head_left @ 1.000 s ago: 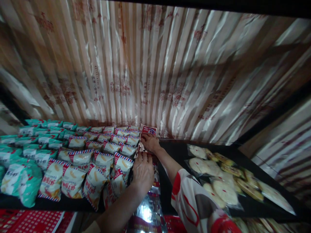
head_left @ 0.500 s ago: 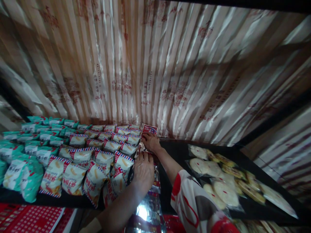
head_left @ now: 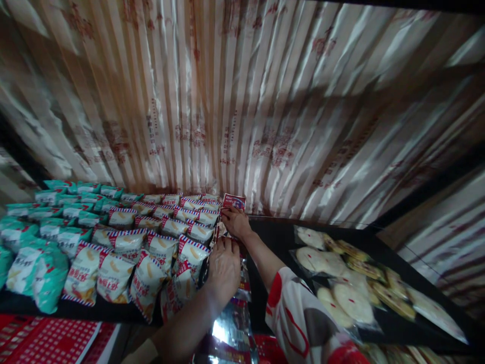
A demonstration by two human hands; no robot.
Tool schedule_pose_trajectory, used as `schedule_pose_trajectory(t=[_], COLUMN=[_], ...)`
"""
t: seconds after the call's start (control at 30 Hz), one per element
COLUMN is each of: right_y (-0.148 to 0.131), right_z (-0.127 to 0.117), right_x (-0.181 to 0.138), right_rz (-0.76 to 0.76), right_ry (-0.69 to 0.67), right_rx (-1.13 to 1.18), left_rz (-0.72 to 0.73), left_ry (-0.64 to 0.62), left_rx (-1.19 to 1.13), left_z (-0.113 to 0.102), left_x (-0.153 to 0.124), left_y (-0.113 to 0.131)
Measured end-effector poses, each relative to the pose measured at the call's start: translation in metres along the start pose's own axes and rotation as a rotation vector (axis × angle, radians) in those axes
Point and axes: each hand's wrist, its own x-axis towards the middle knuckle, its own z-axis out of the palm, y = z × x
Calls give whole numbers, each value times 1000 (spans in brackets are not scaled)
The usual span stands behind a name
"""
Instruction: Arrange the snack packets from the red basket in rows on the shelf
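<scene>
A row of dark red snack packets (head_left: 234,201) runs from the back of the black shelf toward me. My right hand (head_left: 235,222) is at its far end, fingers curled over a packet just in front of the rearmost one. Closer to me, my left hand (head_left: 225,265) has its fingers bent down together on another packet in the same row. Both thumbs and the gripped edges are hidden. Just left of my hands stand white shrimp-chip bags (head_left: 191,255) with red-and-blue striped edges. Shiny silvery packets (head_left: 231,328) lie below my left wrist.
Teal snack bags (head_left: 49,273) fill the far left of the black shelf (head_left: 271,237). To the right lie clear-wrapped round pale flatbreads (head_left: 352,302) and yellowish packs (head_left: 394,298). A red basket (head_left: 56,338) stands below the left front edge. Pleated printed sheeting (head_left: 246,101) hangs behind.
Almost nothing differs. Both hands stay on the same packets, and the view has shifted very slightly.
</scene>
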Motion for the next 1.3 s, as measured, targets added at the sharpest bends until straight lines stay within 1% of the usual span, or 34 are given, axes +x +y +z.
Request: schedule_pose_trajectory(t=[0.23,0.4,0.5,0.67,0.77,0.87,1.0,1.07,1.17,1.23,1.3], right_y=[-2,-10,-12,-10,-9,-11,-15,-14,-7,0,6], right_z=[-2,-4,-4,-3,-3,-7,-21,-30,-42,-47,-47], right_x=[-3,-2,1,5,6,8,7,3,-12,-32,-58], right_rz=[-8,-22,-14,8,20,-17,-72,-91,-72,-20,51], right_ry=[-31,-64,-78,-46,-19,-12,-2,48,210,322,406], right_rx=[-49,-131,-133,-94,-70,-56,-25,26,185,321,442], left_rz=[4,14,23,19,13,-9,-17,-10,40,81,100], left_ry=[-33,-70,-57,-2,-8,-38,-30,-29,-16,1,9], left_rx=[4,36,84,74,68,60,36,32,6,-29,-62], left_z=[-1,-10,-15,-16,-15,-18,-24,-26,-27,-26,-25], left_x=[-2,-1,1,1,-1,-1,0,-2,-15,-32,-52], left_y=[0,0,2,2,0,-2,-3,-4,-3,-2,1])
